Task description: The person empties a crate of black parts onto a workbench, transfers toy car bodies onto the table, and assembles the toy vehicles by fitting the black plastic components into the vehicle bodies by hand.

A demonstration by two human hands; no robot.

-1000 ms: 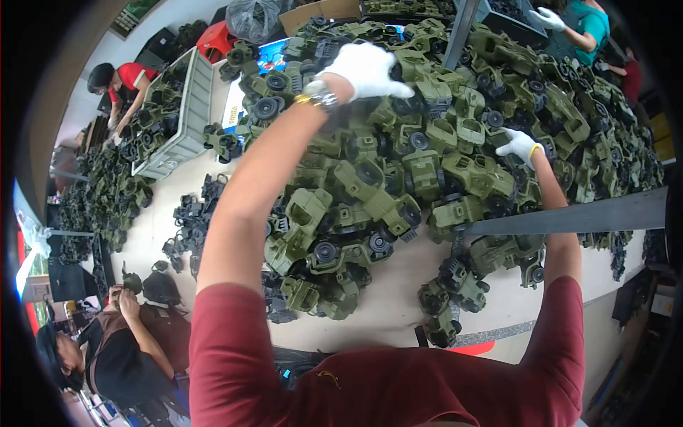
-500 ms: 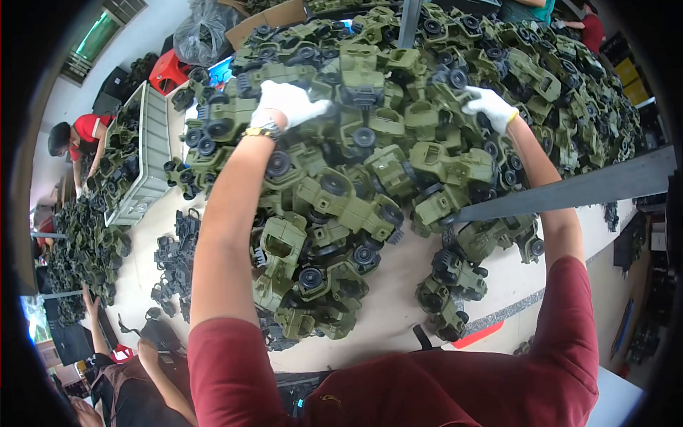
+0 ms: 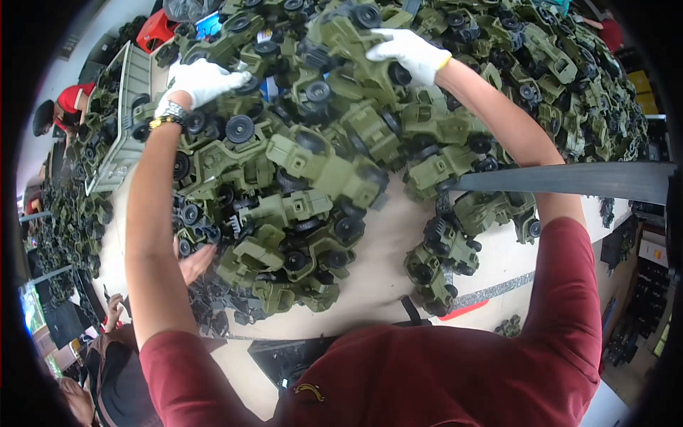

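Left hand (image 3: pixel 201 82) and right hand (image 3: pixel 410 54), both white-gloved, lie spread on the heap of green toy trucks (image 3: pixel 320 164), fingertips buried among wheels. The heap covers the table (image 3: pixel 388 267) to its far edge, a dark bar (image 3: pixel 569 181) crossing the right side and a grey crate (image 3: pixel 121 121) at the left edge.

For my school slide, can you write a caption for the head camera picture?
Two white-gloved hands, left hand and right hand, reach into a heap of olive-green toy trucks on a table.
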